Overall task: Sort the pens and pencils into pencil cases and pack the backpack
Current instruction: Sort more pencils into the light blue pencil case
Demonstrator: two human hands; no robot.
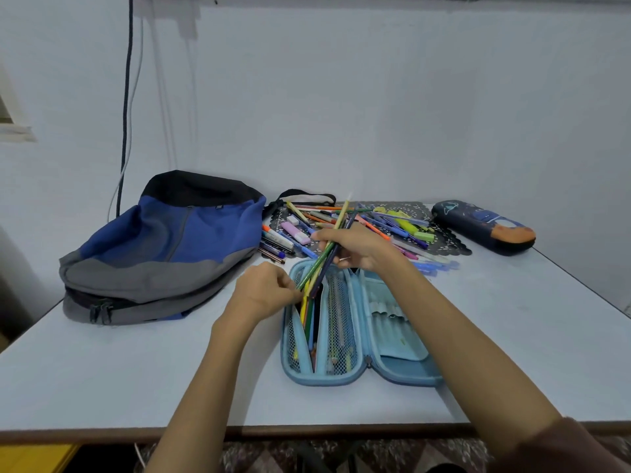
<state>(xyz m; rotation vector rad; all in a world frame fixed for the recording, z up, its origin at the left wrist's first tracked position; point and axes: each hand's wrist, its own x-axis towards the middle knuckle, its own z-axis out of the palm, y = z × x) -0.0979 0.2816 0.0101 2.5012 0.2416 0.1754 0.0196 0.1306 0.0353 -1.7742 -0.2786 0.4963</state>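
Observation:
A light blue pencil case (397,336) lies open on the table in front of me, with mesh pockets and several coloured pencils in its left half. My right hand (358,247) grips a bunch of pencils (327,250), their lower ends pointing down into the case's left pocket. My left hand (264,290) pinches the case's left edge at the pocket's mouth. Behind the case, a pile of pens, pencils and highlighters (392,223) lies on a dark lace mat. A second, dark pencil case (485,227) lies shut at the far right. The blue and grey backpack (160,250) lies at the left.
The table (102,380) is pale, with its front edge near me and its right edge running diagonally past the dark case. A wall stands close behind. Cables hang down the wall behind the backpack.

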